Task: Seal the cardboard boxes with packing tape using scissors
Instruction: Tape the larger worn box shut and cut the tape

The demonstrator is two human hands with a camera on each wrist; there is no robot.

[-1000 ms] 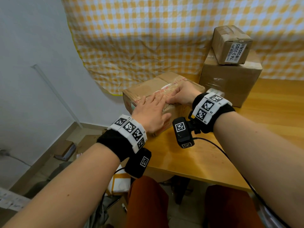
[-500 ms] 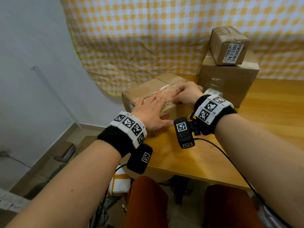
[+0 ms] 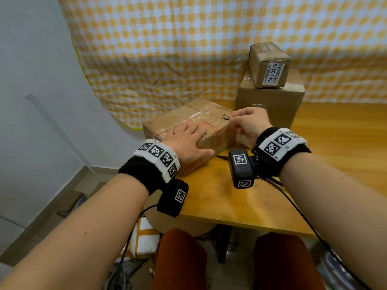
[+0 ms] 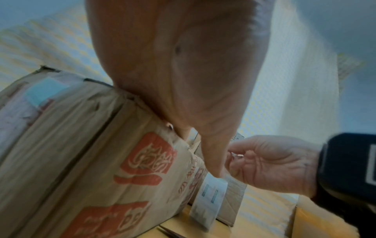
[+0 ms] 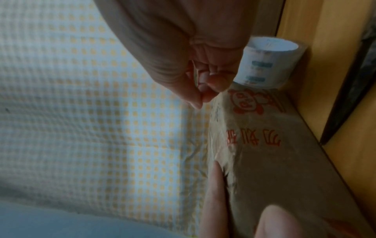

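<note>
A worn cardboard box (image 3: 199, 110) with red print lies at the table's left corner, also seen in the wrist views (image 4: 81, 145) (image 5: 274, 161). My left hand (image 3: 188, 141) presses flat on its top with straight fingers. At the box's right top edge my right hand (image 3: 247, 122) has its fingers curled. Its thumb and forefinger (image 5: 201, 96) pinch what looks like a faint clear tape strip running down onto the box. A tape roll (image 5: 266, 62) stands just behind the box's right end (image 4: 209, 198). Dark scissor tips (image 3: 222, 157) poke out by the box's near corner.
Two taped boxes are stacked at the back right, a large one (image 3: 270, 105) and a small labelled one (image 3: 270, 63). A yellow checked cloth (image 3: 167, 49) hangs behind. The wooden table (image 3: 335, 143) stretches right; its left edge drops to a cluttered floor.
My right hand has slid from the middle of the box top to its right edge, and its fingers are now pinched. The left hand stays flat on the box.
</note>
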